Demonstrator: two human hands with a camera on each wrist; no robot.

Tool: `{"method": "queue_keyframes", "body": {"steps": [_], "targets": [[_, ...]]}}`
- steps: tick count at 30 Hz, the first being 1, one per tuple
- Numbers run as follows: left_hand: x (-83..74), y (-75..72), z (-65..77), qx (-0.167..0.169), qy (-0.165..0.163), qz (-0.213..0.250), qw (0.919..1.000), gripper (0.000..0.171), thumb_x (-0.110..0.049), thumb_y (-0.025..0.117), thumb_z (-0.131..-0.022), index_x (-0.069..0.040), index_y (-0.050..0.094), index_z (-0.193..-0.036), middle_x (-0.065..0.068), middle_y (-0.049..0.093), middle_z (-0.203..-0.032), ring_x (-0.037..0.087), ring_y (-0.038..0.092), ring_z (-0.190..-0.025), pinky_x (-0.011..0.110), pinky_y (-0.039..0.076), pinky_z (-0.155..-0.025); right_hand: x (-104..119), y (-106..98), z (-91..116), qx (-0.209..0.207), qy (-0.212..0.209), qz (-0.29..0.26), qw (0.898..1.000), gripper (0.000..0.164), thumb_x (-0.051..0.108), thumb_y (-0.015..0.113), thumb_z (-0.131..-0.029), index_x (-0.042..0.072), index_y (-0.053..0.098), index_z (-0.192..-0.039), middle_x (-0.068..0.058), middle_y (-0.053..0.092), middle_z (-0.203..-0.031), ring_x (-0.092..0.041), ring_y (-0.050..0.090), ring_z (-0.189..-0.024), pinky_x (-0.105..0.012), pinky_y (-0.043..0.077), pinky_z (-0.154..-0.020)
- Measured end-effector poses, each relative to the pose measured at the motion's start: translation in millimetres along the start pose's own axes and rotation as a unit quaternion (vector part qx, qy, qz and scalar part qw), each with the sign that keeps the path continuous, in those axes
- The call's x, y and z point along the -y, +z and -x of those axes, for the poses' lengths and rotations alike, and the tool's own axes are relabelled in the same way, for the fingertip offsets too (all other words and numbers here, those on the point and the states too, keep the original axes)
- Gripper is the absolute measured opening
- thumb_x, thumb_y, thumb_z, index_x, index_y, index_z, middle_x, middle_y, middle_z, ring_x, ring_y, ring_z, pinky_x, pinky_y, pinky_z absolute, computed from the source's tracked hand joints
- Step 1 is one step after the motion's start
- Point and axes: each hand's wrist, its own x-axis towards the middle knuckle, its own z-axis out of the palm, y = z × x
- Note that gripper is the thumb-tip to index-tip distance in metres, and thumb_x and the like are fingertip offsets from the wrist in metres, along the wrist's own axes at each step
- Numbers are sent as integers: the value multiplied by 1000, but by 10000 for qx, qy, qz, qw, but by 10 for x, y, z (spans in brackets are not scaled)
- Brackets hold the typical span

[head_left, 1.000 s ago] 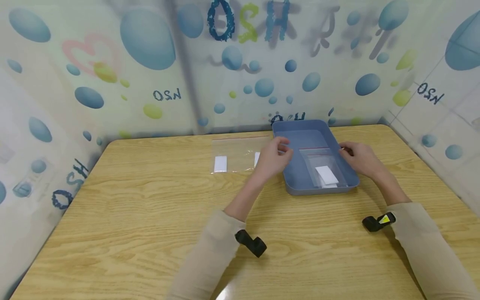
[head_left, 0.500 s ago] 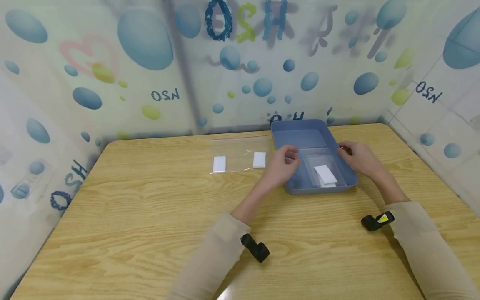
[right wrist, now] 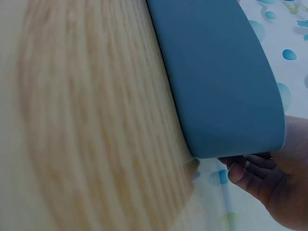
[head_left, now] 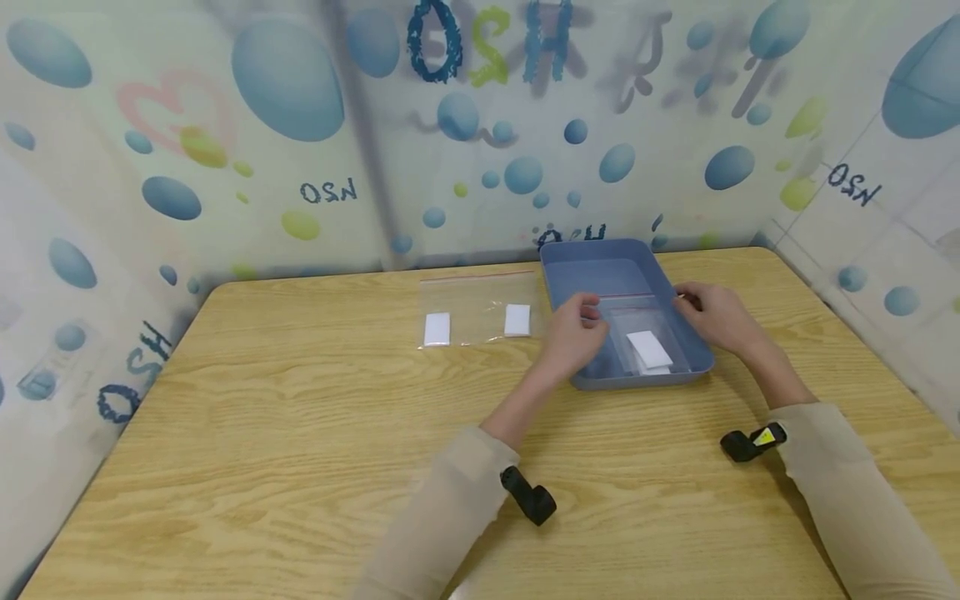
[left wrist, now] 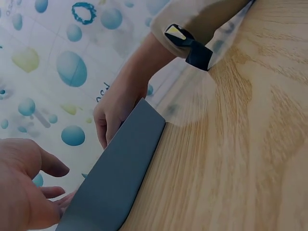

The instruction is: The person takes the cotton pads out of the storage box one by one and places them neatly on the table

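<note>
A shallow blue-grey plastic tray (head_left: 600, 271) lies at the back right of the table. Inside it is a clear zip bag (head_left: 622, 321) with white rectangular pieces (head_left: 649, 350) in or under it. My left hand (head_left: 573, 337) is over the tray's left side, fingers loosely bent, thumb apart from them, with nothing visible between. At the right rim, my right hand (head_left: 716, 315) grips the tray edge; its fingers are partly hidden behind the wall in the right wrist view. Left of the tray, another clear zip bag (head_left: 476, 310) lies flat with two white rectangles (head_left: 437, 329) at its lower corners.
The wood-grain table (head_left: 300, 433) reaches back to a curtain (head_left: 300, 225) printed with blue and green bubbles. Black wrist cameras (head_left: 528, 496) are strapped at both beige sleeves (head_left: 450, 508).
My left hand has moved right and slightly nearer, from the tray's left rim to over its inside, uncovering the second white rectangle of the flat bag. The right hand stays at the rim.
</note>
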Motion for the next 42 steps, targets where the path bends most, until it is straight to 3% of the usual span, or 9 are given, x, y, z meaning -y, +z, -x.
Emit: {"method": "queue_keyframes", "body": {"steps": [4,12,14,16,18,21,28,37,42], "targets": [[-8,62,-34,-15,-364,-228,9991,44,-5,60,-96,1,54,-138,7,62,-106,14,60,-86,24,49,-69,-3,5,-2,9,28,1,10000,36,10,50,-105,-19,58,-125,-26,67,-97,-31,59,-80,-46,48,-72],[-32,110,-73,460,-752,-694,9937,60,-9,60,-97,6,36,-150,-2,40,-68,10,33,-50,25,34,-50,1,3,9,42,71,-32,10000,37,11,49,-106,-19,57,-126,-27,67,-99,-33,60,-82,-48,49,-74],[-40,100,-73,582,-799,-721,9925,43,-9,59,-97,8,48,-136,-1,39,-66,10,32,-49,26,34,-49,3,4,9,32,51,-27,10000,36,11,49,-106,-19,57,-125,-27,67,-98,-32,60,-80,-46,48,-72],[-46,96,-76,647,-819,-749,9917,13,-8,59,-97,5,59,-100,-2,36,-61,11,31,-48,26,33,-48,3,3,10,2,12,-20,10000,35,10,49,-105,-18,58,-124,-24,66,-93,-29,57,-76,-44,47,-70],[-47,98,-85,701,-826,-787,9910,31,-6,58,-97,-6,47,-68,-3,31,-56,11,28,-46,26,31,-46,4,3,12,-23,-21,-18,10000,34,9,50,-105,-18,59,-124,-22,66,-90,-26,55,-73,-41,46,-68],[-41,112,-106,731,-823,-847,9903,51,-6,59,-96,-15,31,-55,-5,25,-49,11,26,-44,25,29,-45,7,-1,15,-43,-59,-17,10000,34,9,50,-105,-18,59,-123,-18,65,-85,-23,51,-70,-38,43,-65],[-11,164,-145,566,-933,-803,9908,48,-9,62,-98,-14,33,-60,-3,31,-51,12,31,-47,26,31,-47,25,-10,17,-11,-33,-12,10000,33,9,50,-105,-17,59,-123,-16,64,-84,-22,50,-69,-38,42,-64],[33,286,-202,52,-1009,-582,9932,37,-8,64,-97,-7,50,-62,-1,60,-52,11,56,-49,22,35,-47,13,-1,11,18,6,-32,10000,36,11,48,-106,-17,58,-125,-20,66,-91,-24,54,-73,-40,45,-67],[25,342,-202,-291,-1165,-276,9924,11,-6,64,-96,5,65,-95,1,62,-54,11,59,-49,18,41,-53,-5,1,9,-1,-9,-39,10000,36,11,48,-106,-17,58,-125,-17,65,-87,-23,52,-70,-38,44,-65]]}}
